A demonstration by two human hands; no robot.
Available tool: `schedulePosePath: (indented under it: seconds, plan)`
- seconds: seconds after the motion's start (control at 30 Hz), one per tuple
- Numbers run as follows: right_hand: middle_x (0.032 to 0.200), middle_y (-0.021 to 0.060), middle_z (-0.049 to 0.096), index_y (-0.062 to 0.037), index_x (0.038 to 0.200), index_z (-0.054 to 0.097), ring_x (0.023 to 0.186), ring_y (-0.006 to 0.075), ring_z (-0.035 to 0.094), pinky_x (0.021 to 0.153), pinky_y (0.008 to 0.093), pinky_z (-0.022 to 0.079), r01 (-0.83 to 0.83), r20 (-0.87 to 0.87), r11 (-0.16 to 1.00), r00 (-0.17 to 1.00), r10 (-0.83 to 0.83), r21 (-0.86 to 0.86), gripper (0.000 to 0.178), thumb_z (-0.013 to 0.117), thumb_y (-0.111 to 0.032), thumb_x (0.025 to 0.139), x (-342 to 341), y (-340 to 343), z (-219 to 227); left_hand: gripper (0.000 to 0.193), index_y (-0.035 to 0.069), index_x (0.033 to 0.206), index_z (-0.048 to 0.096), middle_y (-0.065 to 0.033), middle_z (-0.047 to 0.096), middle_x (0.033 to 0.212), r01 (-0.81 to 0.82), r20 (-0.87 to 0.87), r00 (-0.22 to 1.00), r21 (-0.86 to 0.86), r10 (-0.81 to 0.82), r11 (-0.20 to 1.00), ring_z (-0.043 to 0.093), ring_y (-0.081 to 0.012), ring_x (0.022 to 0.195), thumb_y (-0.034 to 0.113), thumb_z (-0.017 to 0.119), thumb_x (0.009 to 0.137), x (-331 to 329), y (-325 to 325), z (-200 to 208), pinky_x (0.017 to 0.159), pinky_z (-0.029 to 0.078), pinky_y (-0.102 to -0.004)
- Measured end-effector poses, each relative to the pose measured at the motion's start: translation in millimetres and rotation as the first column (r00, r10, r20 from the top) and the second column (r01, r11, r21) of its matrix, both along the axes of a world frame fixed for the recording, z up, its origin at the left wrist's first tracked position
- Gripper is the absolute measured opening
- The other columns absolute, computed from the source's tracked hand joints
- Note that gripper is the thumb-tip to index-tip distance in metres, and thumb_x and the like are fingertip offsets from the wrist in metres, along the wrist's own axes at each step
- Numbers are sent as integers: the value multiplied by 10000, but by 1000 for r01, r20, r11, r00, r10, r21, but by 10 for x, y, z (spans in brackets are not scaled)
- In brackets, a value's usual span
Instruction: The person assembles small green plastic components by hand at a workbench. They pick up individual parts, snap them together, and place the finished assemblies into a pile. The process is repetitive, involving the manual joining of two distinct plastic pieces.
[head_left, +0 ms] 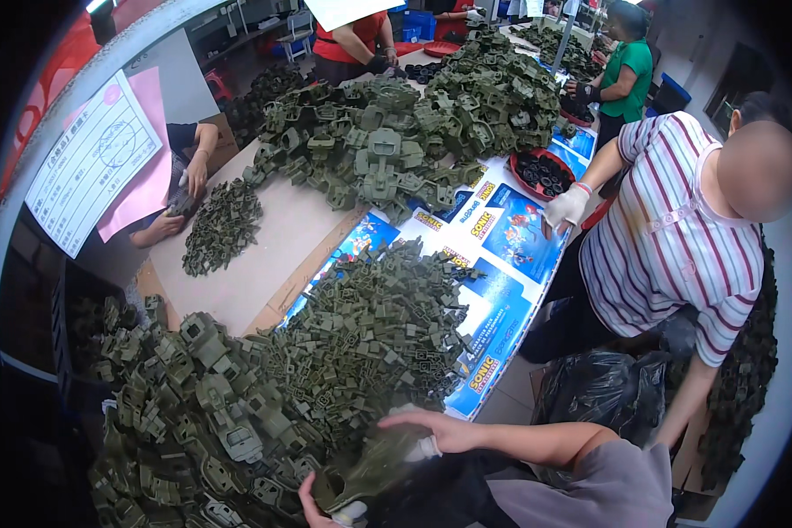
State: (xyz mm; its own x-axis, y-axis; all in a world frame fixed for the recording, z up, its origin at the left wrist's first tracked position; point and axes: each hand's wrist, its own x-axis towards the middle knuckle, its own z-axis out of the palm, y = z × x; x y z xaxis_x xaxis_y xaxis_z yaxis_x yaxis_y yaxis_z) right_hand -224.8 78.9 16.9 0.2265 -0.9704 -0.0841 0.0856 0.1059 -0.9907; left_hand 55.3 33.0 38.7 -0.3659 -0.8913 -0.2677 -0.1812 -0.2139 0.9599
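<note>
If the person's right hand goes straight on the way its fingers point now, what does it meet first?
The right hand points left over the table. Going straight on, it would most likely first meet the pile of small olive-green plastic parts just beyond its fingertips, though depth is unclear in this fisheye view.

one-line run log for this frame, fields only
left hand: under olive plastic part | right hand: on top of it | beside: pile of olive plastic parts | surface: table | nearby: co-worker in striped shirt
</note>
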Motion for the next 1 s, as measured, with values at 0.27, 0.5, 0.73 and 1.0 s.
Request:
schedulePosePath:
  seconds: [0.27, 0.5, 0.73, 1.0]
  plan:
    - [1233, 104, 492, -112, 1308, 454, 1130, 246, 490, 975, 340, 369, -40, -62, 995, 997, 35, -94, 529, 652, -165, 820, -238, 44, -282, 994, 69, 1387, 219, -143, 473, 1242, 65, -61, 996, 56, -61, 996, 499, -232, 1134, -25, 796, 584, -190, -22, -330, 947, 420, -352]
    - [1245, 109, 507, -65, 1305, 438, 1081, 202, 498, 896, 309, 402, 957, 113, 277, 286, -952, -86, 505, 597, -98, 826, -1910, -1313, -296, 703, 130, 1435, 223, -149, 498, 1186, -162, 199, 961, -161, 193, 974, 502, -224, 1086, 35, 544, 817, -64, -495, -132, 907, 388, -317]
    - [1194, 134, 526, -105, 1407, 285, 1019, 225, 522, 844, 296, 417, 982, -80, 87, 75, -994, -167, 652, 594, -148, 835, -3587, -2451, -1106, 504, 116, 1372, 372, -149, 482, 1283, -133, 268, 956, 21, 122, 991, 464, -276, 1185, 260, 540, 920, -166, -348, 170, 949, 404, -392]
    - [951, 87, 597, -168, 1379, 341, 729, 150, 558, 577, 280, 484, 892, -422, 433, 445, -790, 131, 504, 415, -110, 885, -3537, -2336, -1006, 680, 124, 1283, 501, -152, 503, 1128, 212, 457, 826, -794, 330, 570, 469, -301, 1046, 134, 765, 656, -285, -870, 962, 877, 401, -396]
